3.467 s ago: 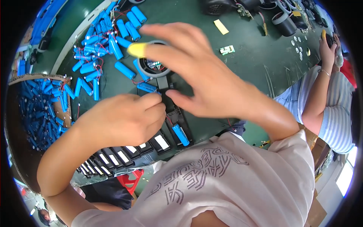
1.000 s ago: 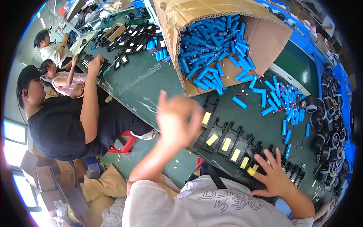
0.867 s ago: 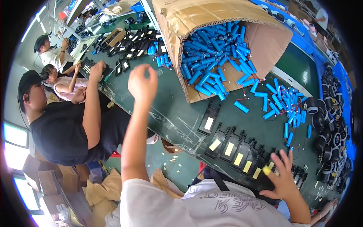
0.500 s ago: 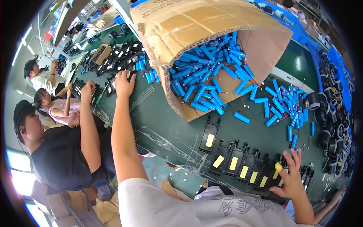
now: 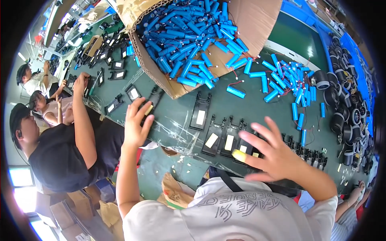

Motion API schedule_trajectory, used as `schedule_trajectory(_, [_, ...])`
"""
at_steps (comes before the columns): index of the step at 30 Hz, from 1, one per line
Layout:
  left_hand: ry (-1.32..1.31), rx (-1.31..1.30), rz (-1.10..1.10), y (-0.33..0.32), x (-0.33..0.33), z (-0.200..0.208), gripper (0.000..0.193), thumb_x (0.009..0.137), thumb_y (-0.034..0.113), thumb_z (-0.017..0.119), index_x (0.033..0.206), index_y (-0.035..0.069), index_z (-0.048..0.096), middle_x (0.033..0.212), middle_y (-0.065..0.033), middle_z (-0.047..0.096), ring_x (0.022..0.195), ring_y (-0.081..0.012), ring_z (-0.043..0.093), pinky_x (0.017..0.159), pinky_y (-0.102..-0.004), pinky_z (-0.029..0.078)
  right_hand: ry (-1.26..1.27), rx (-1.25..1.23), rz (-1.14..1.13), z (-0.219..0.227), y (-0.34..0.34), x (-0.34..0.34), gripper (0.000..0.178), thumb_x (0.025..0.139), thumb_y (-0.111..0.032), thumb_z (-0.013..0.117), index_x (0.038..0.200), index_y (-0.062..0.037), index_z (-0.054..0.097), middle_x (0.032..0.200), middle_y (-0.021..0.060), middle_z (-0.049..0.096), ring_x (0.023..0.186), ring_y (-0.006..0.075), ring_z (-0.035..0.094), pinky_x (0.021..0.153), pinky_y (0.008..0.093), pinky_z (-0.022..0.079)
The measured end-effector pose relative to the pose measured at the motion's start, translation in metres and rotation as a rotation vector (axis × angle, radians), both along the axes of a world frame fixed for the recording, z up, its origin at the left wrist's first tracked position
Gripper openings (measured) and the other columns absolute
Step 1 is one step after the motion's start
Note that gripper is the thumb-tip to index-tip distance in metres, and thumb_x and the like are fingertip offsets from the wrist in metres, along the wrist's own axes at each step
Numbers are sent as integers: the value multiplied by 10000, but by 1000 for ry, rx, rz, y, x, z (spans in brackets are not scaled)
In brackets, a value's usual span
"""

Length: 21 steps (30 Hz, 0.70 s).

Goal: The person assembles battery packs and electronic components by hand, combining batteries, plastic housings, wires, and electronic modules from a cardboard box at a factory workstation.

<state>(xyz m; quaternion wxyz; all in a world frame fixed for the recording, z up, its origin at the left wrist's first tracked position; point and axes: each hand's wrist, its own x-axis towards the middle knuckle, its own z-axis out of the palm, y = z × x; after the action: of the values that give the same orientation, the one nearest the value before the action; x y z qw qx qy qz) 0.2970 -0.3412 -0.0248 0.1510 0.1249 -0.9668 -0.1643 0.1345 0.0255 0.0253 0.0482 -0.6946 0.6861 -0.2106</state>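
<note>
My left hand [image 5: 136, 124] is at the table's near edge, its thumb and fingers around the near end of a black plastic housing [image 5: 156, 95] with a pale yellow pad. A second padded housing [image 5: 132, 93] lies just beyond these fingers. My right hand [image 5: 271, 154], smeared by motion, hovers with fingers spread above a row of black housings [image 5: 228, 138] along the near edge. A yellow wrap covers one of its fingertips. It partly hides the housings beneath, and I see nothing held in it.
A cardboard box [image 5: 265, 24] on its side spills blue cylindrical cells [image 5: 181, 44] with wires. More blue cells [image 5: 287, 76] lie to its right. Black round parts [image 5: 341, 96] pile up at far right. Co-workers sit at left, one in a black shirt [image 5: 60, 160].
My left hand has come back toward me from the far-left housings, bringing a housing nearer. My right hand has swung left over the row. The whole view has shifted.
</note>
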Motion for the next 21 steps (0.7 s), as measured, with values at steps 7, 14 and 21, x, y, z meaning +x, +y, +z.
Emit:
schedule_trajectory(7, [134,197,-76,32,8,0,326,831,56,562,1153,8,585,1163,-165,572,1122,-346,531,1017,-445,352,-198,-241,200,-50,-133,31,370,793,-187,647,1094,8,556,1283,205,470,1118,356,508,958,417,427])
schedule_trajectory(14, [87,-121,53,24,11,0,402,741,-26,544,1142,-27,580,1160,-206,589,1058,-370,548,939,-433,422,237,-66,-25,-67,-186,35,308,806,-241,621,940,36,642,1096,200,588,1031,303,547,955,418,407])
schedule_trajectory(21, [203,-79,64,32,-22,13,282,676,36,745,945,20,658,1024,-120,631,843,-295,594,758,-370,483,8,-65,50,-66,-159,10,449,809,-411,647,1057,-36,629,1191,135,534,1118,261,493,1040,486,325])
